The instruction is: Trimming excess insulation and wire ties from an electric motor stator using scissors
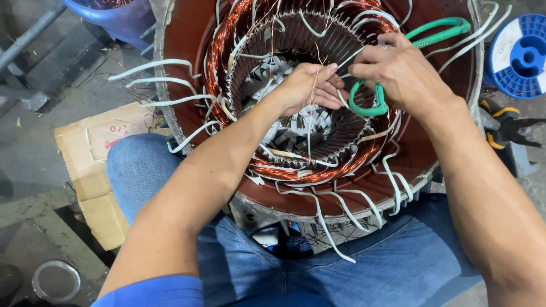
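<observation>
The stator [318, 102] rests between the person's knees, windings [227, 68] ringing its bore. Both hands meet over the bore, left hand [310, 88] beside right hand [398, 71], scissors [398, 68] in the right. Cardboard [94, 170] lies left, a spool [520, 54] far right, pliers [506, 128] nearer.

the stator housing [182, 34] runs off the top edge — scissors [438, 31] blades hide behind the right hand [398, 71].

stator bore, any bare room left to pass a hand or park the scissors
Bare: the red housing face left of the copper windings. Crowded: the bore middle, filled by left hand, right hand, green-handled scissors and white sleeving.
</observation>
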